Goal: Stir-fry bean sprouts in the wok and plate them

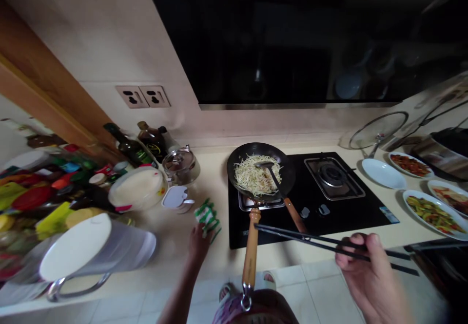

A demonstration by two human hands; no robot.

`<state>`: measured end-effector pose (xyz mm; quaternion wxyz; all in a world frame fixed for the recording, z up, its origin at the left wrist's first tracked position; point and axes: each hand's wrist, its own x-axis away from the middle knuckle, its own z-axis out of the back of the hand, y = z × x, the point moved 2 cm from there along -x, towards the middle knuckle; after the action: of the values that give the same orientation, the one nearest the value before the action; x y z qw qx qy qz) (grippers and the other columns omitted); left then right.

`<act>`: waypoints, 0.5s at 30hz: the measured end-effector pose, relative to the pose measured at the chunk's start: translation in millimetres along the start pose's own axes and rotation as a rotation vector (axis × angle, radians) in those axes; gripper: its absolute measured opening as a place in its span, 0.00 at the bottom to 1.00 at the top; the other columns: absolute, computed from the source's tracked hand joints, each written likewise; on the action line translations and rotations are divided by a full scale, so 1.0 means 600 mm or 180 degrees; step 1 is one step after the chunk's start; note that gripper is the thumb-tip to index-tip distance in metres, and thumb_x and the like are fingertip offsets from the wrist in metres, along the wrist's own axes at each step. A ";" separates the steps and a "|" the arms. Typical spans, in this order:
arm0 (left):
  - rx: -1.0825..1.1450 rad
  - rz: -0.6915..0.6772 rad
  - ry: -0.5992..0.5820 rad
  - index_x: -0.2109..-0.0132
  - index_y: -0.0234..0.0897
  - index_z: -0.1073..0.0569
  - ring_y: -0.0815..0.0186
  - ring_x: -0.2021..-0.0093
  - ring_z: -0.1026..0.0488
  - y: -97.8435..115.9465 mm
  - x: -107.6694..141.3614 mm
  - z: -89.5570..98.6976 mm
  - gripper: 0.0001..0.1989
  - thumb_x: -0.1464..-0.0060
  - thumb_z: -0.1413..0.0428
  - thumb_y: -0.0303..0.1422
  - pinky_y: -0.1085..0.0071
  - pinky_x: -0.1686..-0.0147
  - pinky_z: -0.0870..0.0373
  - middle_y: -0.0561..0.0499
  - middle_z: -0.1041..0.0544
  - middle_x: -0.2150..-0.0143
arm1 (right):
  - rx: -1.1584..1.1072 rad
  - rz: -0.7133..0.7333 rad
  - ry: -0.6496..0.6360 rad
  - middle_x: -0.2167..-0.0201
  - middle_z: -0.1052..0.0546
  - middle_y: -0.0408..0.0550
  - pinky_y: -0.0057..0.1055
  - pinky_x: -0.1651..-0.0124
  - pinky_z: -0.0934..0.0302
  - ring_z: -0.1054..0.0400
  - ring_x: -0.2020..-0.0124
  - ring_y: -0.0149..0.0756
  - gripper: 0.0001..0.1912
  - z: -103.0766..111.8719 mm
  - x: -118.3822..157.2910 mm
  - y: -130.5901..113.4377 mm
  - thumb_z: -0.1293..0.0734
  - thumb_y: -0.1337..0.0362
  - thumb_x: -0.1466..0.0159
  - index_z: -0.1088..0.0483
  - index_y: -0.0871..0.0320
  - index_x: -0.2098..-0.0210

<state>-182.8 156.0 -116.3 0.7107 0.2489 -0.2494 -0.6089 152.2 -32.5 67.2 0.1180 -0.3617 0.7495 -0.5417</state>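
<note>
My left hand [200,240] is closed on a crumpled green-and-white packet [206,217] at the counter, left of the stove. In my right hand [371,265] is a pair of long black chopsticks [310,238], pinched near their back ends. Their tips reach left to the wooden handle [251,248] of the wok. The black wok [285,161] sits on the left burner and holds a heap of pale shredded strands [252,174], perhaps bean sprouts. A spatula [292,212] with a wooden handle leans in the wok, its head on the food.
Right of the black cooktop [340,217] are an empty white plate [383,174] and several filled dishes, with a glass lid [380,129] behind. On the left stand a steel pot [180,165], a white-lidded seasoning box [177,198], bottles [127,146] and a white container [109,246]. A range hood [270,61] hangs above.
</note>
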 end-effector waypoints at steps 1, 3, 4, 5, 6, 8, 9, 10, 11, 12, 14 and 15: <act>0.0016 -0.0042 0.0024 0.62 0.34 0.28 0.64 0.73 0.27 -0.002 0.020 0.026 0.10 0.54 0.41 0.31 0.69 0.71 0.29 0.49 0.26 0.70 | 0.0196 0.0120 -0.0027 0.81 0.27 0.40 0.25 0.79 0.35 0.33 0.83 0.29 0.18 -0.014 0.005 0.010 0.30 0.46 0.44 0.30 0.54 0.74; 0.0072 -0.0180 0.0104 0.59 0.33 0.28 0.64 0.72 0.27 0.000 0.067 0.092 0.11 0.49 0.44 0.34 0.70 0.70 0.28 0.47 0.26 0.68 | 0.0727 0.0291 -0.0294 0.81 0.27 0.42 0.27 0.78 0.34 0.32 0.82 0.31 0.17 -0.053 0.019 0.033 0.32 0.47 0.41 0.29 0.55 0.72; 0.0119 -0.0295 0.0137 0.56 0.35 0.27 0.65 0.69 0.26 0.007 0.093 0.128 0.13 0.46 0.46 0.37 0.71 0.70 0.28 0.47 0.25 0.65 | 0.1032 0.0305 -0.0532 0.81 0.27 0.42 0.28 0.76 0.34 0.32 0.81 0.32 0.17 -0.076 0.029 0.046 0.34 0.48 0.40 0.29 0.56 0.71; 0.0235 -0.0568 0.0181 0.56 0.36 0.27 0.64 0.69 0.25 0.019 0.117 0.163 0.13 0.45 0.47 0.39 0.73 0.75 0.29 0.47 0.24 0.64 | 0.1315 0.0257 -0.0843 0.82 0.27 0.43 0.28 0.75 0.33 0.32 0.80 0.33 0.17 -0.102 0.040 0.061 0.35 0.48 0.39 0.29 0.56 0.70; 0.0278 -0.0806 0.0137 0.55 0.38 0.27 0.65 0.69 0.25 0.035 0.139 0.196 0.13 0.43 0.47 0.40 0.75 0.78 0.31 0.47 0.24 0.62 | 0.1542 0.0172 -0.1200 0.81 0.28 0.43 0.29 0.74 0.33 0.31 0.79 0.33 0.18 -0.129 0.053 0.077 0.36 0.48 0.38 0.29 0.57 0.70; 0.0243 -0.1363 0.0028 0.53 0.42 0.26 0.68 0.70 0.25 0.070 0.172 0.246 0.12 0.41 0.48 0.38 0.77 0.76 0.29 0.48 0.23 0.59 | 0.1818 0.0012 -0.1969 0.78 0.28 0.43 0.29 0.72 0.32 0.30 0.76 0.33 0.18 -0.182 0.082 0.107 0.38 0.49 0.36 0.30 0.57 0.70; 0.0149 -0.1718 -0.0116 0.51 0.43 0.26 0.67 0.67 0.24 0.087 0.184 0.261 0.13 0.41 0.47 0.37 0.76 0.71 0.26 0.48 0.22 0.57 | 0.1917 0.0028 -0.2349 0.76 0.28 0.44 0.29 0.70 0.32 0.30 0.74 0.33 0.18 -0.207 0.097 0.122 0.39 0.50 0.35 0.30 0.57 0.70; 0.0030 -0.2044 -0.0218 0.48 0.43 0.27 0.65 0.62 0.23 0.099 0.193 0.270 0.15 0.42 0.46 0.37 0.74 0.65 0.25 0.47 0.21 0.56 | 0.2007 0.0146 -0.2683 0.75 0.29 0.44 0.29 0.69 0.33 0.31 0.72 0.33 0.17 -0.230 0.111 0.134 0.40 0.51 0.34 0.30 0.57 0.70; -0.0066 -0.2306 -0.0294 0.46 0.43 0.28 0.63 0.59 0.23 0.107 0.199 0.275 0.17 0.42 0.45 0.37 0.72 0.61 0.24 0.47 0.21 0.55 | 0.2092 0.0356 -0.2944 0.74 0.29 0.44 0.29 0.67 0.33 0.31 0.71 0.33 0.17 -0.249 0.126 0.146 0.40 0.53 0.34 0.30 0.57 0.71; -0.0136 -0.2488 -0.0330 0.45 0.42 0.29 0.61 0.56 0.24 0.110 0.204 0.276 0.18 0.43 0.45 0.36 0.70 0.58 0.25 0.46 0.20 0.55 | 0.2174 0.0600 -0.3146 0.75 0.30 0.43 0.29 0.65 0.35 0.32 0.71 0.32 0.16 -0.266 0.139 0.156 0.41 0.54 0.33 0.30 0.57 0.71; -0.0101 -0.2569 -0.0288 0.46 0.40 0.29 0.60 0.55 0.23 0.101 0.211 0.270 0.16 0.41 0.47 0.35 0.69 0.57 0.25 0.46 0.19 0.58 | 0.2257 0.0931 -0.3411 0.76 0.30 0.43 0.29 0.64 0.37 0.33 0.71 0.32 0.16 -0.292 0.161 0.178 0.41 0.57 0.33 0.30 0.57 0.73; -0.0018 -0.2473 -0.0290 0.48 0.39 0.28 0.61 0.57 0.23 0.091 0.213 0.266 0.14 0.40 0.49 0.34 0.71 0.59 0.24 0.46 0.18 0.59 | 0.2247 0.0923 -0.3487 0.77 0.31 0.43 0.29 0.65 0.38 0.34 0.71 0.31 0.16 -0.301 0.170 0.189 0.40 0.57 0.33 0.30 0.57 0.74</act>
<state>-230.1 28.6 46.0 0.4161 0.2955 -0.1662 -0.8438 -69.7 47.4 56.9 0.6645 -0.4199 0.4001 -0.4712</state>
